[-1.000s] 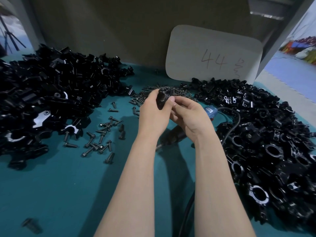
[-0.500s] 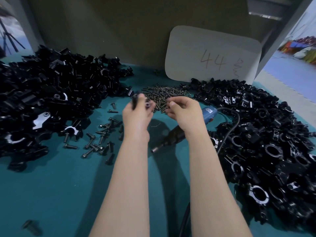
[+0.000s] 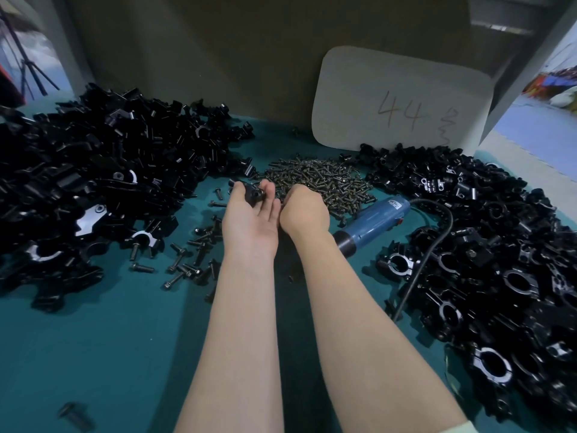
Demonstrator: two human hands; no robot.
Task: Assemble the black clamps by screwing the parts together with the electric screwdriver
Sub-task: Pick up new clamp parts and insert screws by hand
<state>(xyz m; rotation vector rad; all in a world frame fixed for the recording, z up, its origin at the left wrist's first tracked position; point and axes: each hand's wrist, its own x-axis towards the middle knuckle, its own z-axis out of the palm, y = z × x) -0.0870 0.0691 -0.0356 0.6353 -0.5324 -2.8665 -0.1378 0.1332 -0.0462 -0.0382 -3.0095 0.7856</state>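
My left hand (image 3: 249,220) lies palm up and holds a small black clamp part (image 3: 251,192) between thumb and fingertips. Right beside it, my right hand (image 3: 304,212) is curled knuckles-up at the near edge of the pile of dark screws (image 3: 321,179). Its fingertips are hidden, so I cannot tell whether it holds a screw. The blue electric screwdriver (image 3: 374,218) lies on the teal table (image 3: 109,339) just right of my right wrist, with neither hand on it. Its black cable (image 3: 437,242) runs off to the right.
A big heap of black clamp parts (image 3: 93,182) fills the left side, and another heap of ring-shaped clamps (image 3: 499,260) fills the right. Loose bolts (image 3: 190,257) are scattered left of my left arm. A white card marked 44 (image 3: 399,101) leans against the back wall.
Both hands moved down and away from me toward the screw pile. The left hand turned palm up with the clamp part, and the right hand dropped onto the screws.
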